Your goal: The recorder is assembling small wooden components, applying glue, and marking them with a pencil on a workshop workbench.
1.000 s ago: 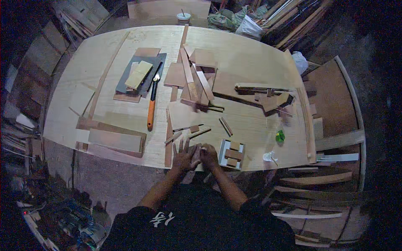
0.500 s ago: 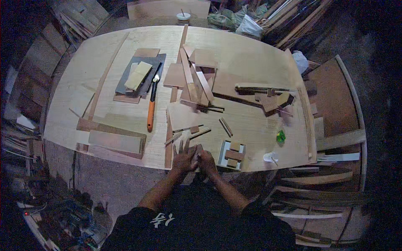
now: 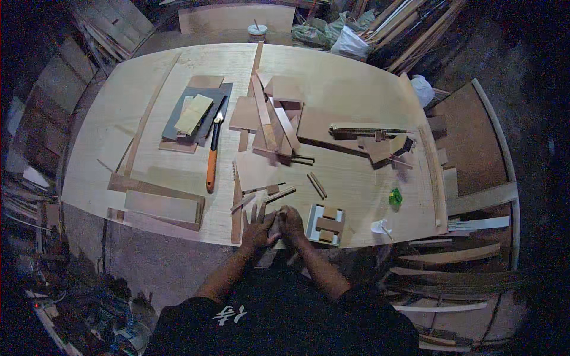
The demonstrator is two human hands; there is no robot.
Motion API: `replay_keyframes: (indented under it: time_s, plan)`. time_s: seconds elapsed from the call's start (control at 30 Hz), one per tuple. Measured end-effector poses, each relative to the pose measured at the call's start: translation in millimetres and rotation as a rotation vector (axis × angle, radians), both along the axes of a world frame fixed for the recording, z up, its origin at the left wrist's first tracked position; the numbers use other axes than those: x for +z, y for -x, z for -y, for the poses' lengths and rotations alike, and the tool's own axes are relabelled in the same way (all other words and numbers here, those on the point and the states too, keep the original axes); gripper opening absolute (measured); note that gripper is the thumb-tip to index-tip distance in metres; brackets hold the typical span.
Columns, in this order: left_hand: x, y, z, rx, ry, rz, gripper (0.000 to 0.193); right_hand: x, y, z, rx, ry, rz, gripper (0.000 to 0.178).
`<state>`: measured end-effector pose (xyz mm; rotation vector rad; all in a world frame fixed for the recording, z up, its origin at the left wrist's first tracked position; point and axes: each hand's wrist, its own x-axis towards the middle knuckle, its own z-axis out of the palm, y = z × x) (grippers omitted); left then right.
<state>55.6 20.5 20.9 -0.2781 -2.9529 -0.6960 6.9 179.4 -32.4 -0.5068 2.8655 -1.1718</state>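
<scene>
At the near edge of the wooden tabletop (image 3: 356,89), my left hand (image 3: 257,232) lies with its fingers stretched out and spread. My right hand (image 3: 290,223) is beside it, its fingers curled closed. A small brown patch, perhaps a wooden piece, shows between the two hands, but what the right fingers grip is hidden. Just beyond them are thin wooden sticks (image 3: 279,194) and a small brown block (image 3: 272,189). Right of my right hand sits a small white tray (image 3: 315,224) with small wooden blocks (image 3: 329,225) in it.
An orange-and-black handled tool (image 3: 211,169) lies beside stacked boards and dark sheets (image 3: 172,121). Wooden offcuts (image 3: 279,127) are piled mid-table. A green object (image 3: 395,197) and white cup (image 3: 379,226) are at right. Planks (image 3: 451,268) crowd the right side.
The view has shifted slightly, so the table sits a little lower in the picture. Both hands stay together at the near edge, with only slight finger movement.
</scene>
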Motion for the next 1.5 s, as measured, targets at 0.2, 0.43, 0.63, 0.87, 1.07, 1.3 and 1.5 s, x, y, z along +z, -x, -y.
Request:
replay_keyframes:
  time_s: [0.2, 0.43, 0.63, 0.87, 1.07, 1.3, 1.5]
  plan:
    - [-7, -3, 3, 0.009, 0.128, -0.012, 0.077, 4, -20, 8, 0.098, -0.065, -0.066, 0.029]
    - [4, -3, 3, -0.020, 0.059, 0.052, 0.076, 1, -21, -2, 0.013, -0.155, 0.054, 0.025]
    - [-3, -4, 2, -0.002, 0.102, 0.022, 0.076, 5, 14, 15, -0.100, 0.278, 0.189, 0.024]
    - [-25, -3, 6, -0.012, 0.100, 0.008, 0.080, -12, -40, -12, 0.101, -0.114, -0.066, 0.025]
    - [-34, -2, 2, 0.003, 0.127, 0.002, 0.084, 23, 55, 27, -0.020, -0.131, -0.005, 0.038]
    - [-32, -4, 1, -0.008, 0.108, -0.005, 0.086, 170, 31, 12, -0.297, 1.469, 0.505, 0.018]
    - [-36, -2, 1, -0.002, 0.166, -0.030, 0.089, 194, 8, -11, -0.142, 1.867, 0.773, 0.013]
